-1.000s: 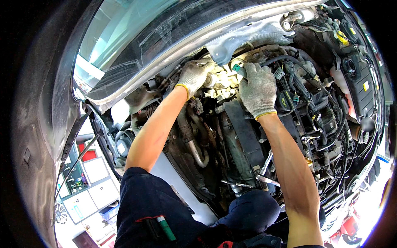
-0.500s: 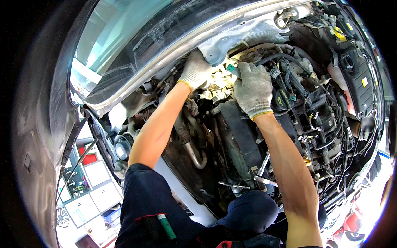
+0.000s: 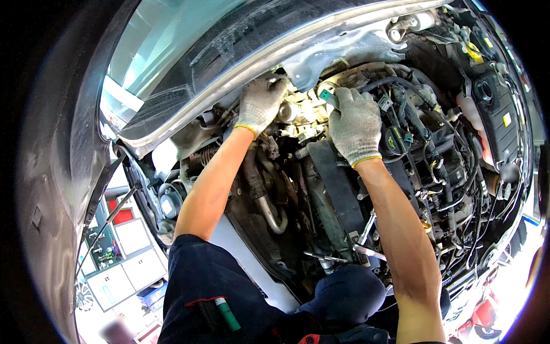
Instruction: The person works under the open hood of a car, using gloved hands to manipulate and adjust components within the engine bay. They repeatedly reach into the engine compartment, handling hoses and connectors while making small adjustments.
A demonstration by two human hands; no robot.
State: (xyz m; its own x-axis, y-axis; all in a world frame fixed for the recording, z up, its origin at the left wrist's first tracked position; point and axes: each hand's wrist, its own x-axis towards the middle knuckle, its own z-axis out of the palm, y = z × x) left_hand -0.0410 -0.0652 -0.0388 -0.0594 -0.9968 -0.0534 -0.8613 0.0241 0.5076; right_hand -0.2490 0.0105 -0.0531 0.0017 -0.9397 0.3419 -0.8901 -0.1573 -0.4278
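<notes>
Both my hands wear grey knit gloves with yellow cuffs and reach deep into a car's engine bay. My right hand is closed around a slim, flat work light with a green end, held above the rear of the engine. Bright light falls on the pale metal engine parts between my hands. To the left, just below the windshield cowl edge, my left hand has its fingers curled beside a grey heat shield. Its fingertips are dark and partly hidden, and whatever they hold does not show.
A long black cover runs along the engine, with hoses and wiring to its right. Ratchet-like metal tools lie near my body. A bent metal pipe stands lower left. A black reservoir-like housing sits at far right.
My left hand has drawn back a little to the left and down, uncovering a round metal part beside it. My right hand keeps hold of the work light, and the view has shifted slightly.
</notes>
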